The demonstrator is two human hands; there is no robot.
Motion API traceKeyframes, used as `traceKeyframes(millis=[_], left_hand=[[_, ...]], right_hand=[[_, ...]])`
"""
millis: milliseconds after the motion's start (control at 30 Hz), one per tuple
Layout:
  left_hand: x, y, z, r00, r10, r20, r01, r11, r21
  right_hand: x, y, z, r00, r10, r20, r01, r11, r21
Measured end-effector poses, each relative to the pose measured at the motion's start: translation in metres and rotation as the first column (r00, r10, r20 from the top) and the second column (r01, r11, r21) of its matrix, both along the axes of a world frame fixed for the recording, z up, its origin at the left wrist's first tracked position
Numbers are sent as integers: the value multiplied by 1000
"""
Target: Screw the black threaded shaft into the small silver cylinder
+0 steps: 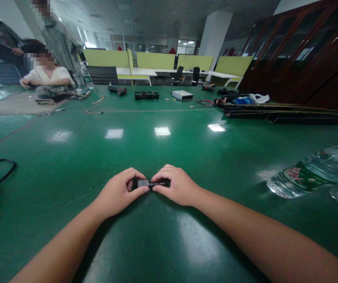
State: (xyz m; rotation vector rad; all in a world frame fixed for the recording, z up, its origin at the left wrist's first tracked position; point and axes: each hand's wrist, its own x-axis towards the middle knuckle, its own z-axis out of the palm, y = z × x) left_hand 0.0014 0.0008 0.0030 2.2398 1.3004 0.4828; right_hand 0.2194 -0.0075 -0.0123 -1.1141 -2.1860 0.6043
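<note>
My left hand (121, 192) and my right hand (177, 184) meet just above the green tabletop (145, 149) near its front. Between them lies a small rod-like piece (143, 183), with a pale grey cylinder at the left and a thin dark metallic shaft at the right. Left thumb and fingers curl around the cylinder end. On the other side, the right thumb and fingers close around the shaft. The piece is held level, pointing left to right. Its exact kind is too small to tell, and the fingers cover parts of it.
Clear plastic bottles (304, 177) lie at the right; a black cable (6, 162) curves at the left. Farther back are a power drill (117, 90), a black tray (147, 95), a white box (182, 95) and long black strips (275, 111). Several people are at the back left.
</note>
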Motion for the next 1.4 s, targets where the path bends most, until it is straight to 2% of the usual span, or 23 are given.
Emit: traceKeyframes(millis=[633,1400], left_hand=[[0,0,0,999,-23,-33,23,1000,4],[1,-1,2,999,-9,-41,9,1000,2]], right_hand=[[0,0,-2,995,58,79,-59,998,15],[0,0,1,999,15,32,-15,1000,0]])
